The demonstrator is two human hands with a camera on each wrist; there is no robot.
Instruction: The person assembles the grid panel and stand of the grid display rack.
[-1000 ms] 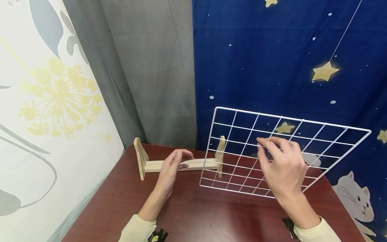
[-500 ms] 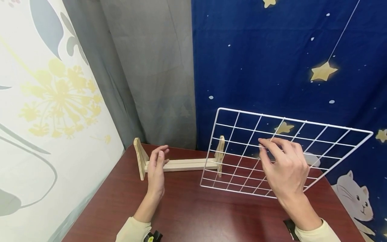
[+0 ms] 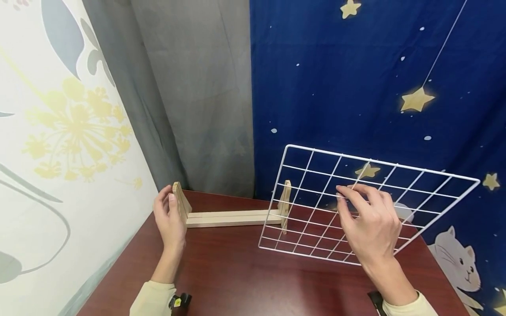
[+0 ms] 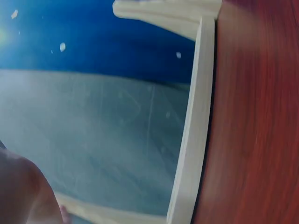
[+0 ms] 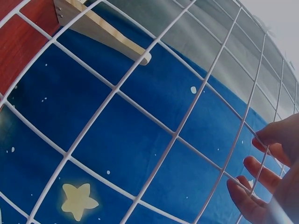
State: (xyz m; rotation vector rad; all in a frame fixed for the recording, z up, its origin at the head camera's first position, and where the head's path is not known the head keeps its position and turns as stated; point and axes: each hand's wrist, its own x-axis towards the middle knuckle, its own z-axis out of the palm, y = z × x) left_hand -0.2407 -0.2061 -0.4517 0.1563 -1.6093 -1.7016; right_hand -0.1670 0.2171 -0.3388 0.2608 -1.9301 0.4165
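Note:
A pale wooden stand (image 3: 233, 218) lies across the back of the dark red table (image 3: 245, 272), with an upright at each end. My left hand (image 3: 170, 217) is at its left upright (image 3: 179, 199), thumb against it, fingers fairly straight. The left wrist view shows the stand's bar (image 4: 194, 126) close up. My right hand (image 3: 369, 221) pinches a wire of a white wire grid panel (image 3: 379, 162), held tilted. The panel's left part is in front of the right upright (image 3: 285, 199). The right wrist view shows the grid (image 5: 175, 135), my fingertips (image 5: 275, 137) on it and the upright (image 5: 103, 30) behind.
A blue starry curtain (image 3: 356, 79), a grey curtain (image 3: 189, 87) and a white floral one (image 3: 59, 131) hang close behind and left of the table. The table's left edge runs just beside my left hand.
My left hand has slid left along the stand, from its bar to the left upright. The right hand and grid have barely shifted.

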